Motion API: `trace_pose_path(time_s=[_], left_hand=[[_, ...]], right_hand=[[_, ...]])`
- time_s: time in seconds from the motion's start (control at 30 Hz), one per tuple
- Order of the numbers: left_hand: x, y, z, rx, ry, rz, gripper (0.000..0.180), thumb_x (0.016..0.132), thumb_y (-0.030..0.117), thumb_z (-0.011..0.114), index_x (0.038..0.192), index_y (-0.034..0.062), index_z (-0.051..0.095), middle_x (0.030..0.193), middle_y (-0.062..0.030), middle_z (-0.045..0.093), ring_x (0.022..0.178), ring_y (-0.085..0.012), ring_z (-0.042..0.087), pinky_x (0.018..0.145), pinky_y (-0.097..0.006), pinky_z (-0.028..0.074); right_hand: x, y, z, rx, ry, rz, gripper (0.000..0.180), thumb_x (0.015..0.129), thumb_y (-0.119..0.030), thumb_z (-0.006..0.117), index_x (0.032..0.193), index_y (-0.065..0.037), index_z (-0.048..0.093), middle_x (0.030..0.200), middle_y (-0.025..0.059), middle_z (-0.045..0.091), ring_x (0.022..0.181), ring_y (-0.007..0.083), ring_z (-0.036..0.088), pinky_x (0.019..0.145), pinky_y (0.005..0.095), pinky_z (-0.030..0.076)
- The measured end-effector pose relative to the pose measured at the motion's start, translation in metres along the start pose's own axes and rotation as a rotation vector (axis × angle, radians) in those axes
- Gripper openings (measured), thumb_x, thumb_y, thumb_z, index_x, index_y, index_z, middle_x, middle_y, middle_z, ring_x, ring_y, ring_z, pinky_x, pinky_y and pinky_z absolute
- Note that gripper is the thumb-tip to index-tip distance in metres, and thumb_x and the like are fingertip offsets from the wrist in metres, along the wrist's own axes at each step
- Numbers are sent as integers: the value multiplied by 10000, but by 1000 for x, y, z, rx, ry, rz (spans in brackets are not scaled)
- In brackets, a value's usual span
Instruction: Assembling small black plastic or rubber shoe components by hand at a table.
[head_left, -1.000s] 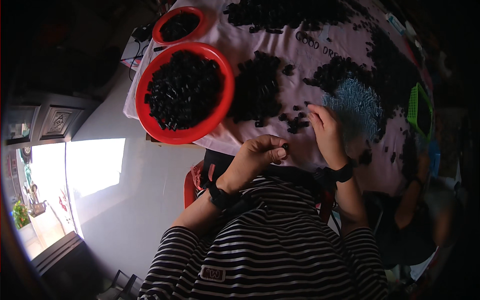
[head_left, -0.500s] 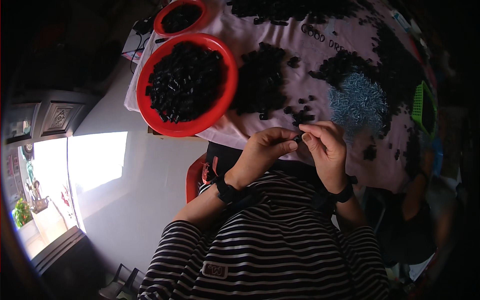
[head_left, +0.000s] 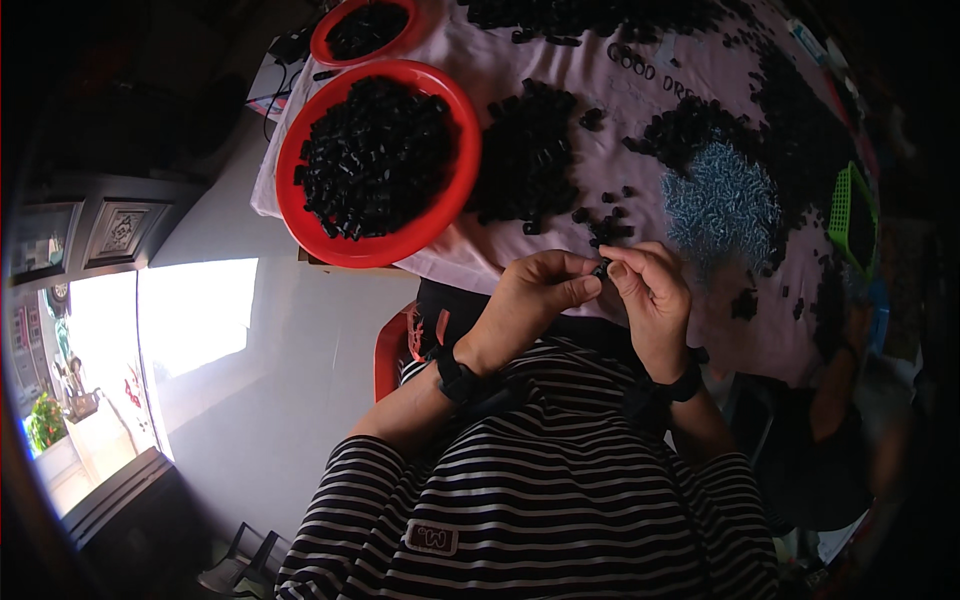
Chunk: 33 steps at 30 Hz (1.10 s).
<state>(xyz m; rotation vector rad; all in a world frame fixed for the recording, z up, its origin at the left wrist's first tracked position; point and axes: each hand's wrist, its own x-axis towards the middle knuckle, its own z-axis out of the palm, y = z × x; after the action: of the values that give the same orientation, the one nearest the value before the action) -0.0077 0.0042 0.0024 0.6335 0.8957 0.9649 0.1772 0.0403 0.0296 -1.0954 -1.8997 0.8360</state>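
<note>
Between the fingertips of both hands, just over the near edge of the table, is a small black plastic part. My left hand pinches it from one side with thumb and forefinger. My right hand holds its other side the same way, with the remaining fingers curled. Most of the part is covered by the fingers, so its exact shape is hidden. Right beyond the fingertips lie several loose black pieces. A heap of small silvery screws lies to the right of my right hand.
A red bowl full of black parts stands at the left, with a smaller red bowl behind it. More black parts are piled on the pink cloth. A green basket and another person's arm are at the right.
Both hands stay in nearly the same place with the small black part between them. The whole view has shifted slightly.
</note>
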Motion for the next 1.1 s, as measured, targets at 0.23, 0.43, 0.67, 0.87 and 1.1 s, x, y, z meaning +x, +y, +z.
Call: trace_pose_path(time_s=[0.23, 0.43, 0.67, 0.87, 1.1], left_hand=[[0, -1, 2, -21, 20, -46, 275, 960, 150, 760, 1178, -6, 697, 1040, -37, 741, 938, -95, 663, 881, -252, 525], [2, -1, 2, -126, 34, -77, 240, 950, 128, 762, 1142, -5, 706, 1050, -53, 748, 970, -128, 690, 927, -279, 532], [2, -1, 4, -204, 4, -82, 197, 964, 110, 725, 1132, 8, 716, 1044, -54, 752, 994, -144, 694, 961, -296, 523], [3, -2, 5, -264, -12, -101, 194, 978, 144, 723, 1126, 18, 717, 1051, -34, 745, 1001, -134, 683, 964, -290, 515], [6, -8, 3, -195, -33, -49, 184, 990, 156, 715, 1113, 18, 717, 1062, -44, 739, 997, -137, 678, 954, -293, 515]], right_hand=[[-3, 3, -2, -21, 6, -38, 166, 962, -4, 684, 1117, -28, 739, 932, 68, 662, 814, 168, 624, 735, 289, 492], [-4, -6, -19, -251, -185, -35, 415, 815, -65, 786, 1220, -81, 694, 1073, 52, 654, 991, 240, 585, 970, 399, 401], [-7, -4, -16, -517, -150, -247, 596, 731, -112, 860, 1284, -90, 639, 1124, 35, 639, 1057, 234, 573, 1027, 467, 343], [-9, 3, -10, -464, -78, -264, 546, 742, -112, 849, 1257, -91, 668, 1082, 23, 659, 1029, 216, 585, 1022, 464, 350], [-9, 3, -9, -500, -67, -320, 535, 730, -100, 847, 1236, -93, 674, 1075, 5, 660, 988, 194, 613, 1042, 474, 341]])
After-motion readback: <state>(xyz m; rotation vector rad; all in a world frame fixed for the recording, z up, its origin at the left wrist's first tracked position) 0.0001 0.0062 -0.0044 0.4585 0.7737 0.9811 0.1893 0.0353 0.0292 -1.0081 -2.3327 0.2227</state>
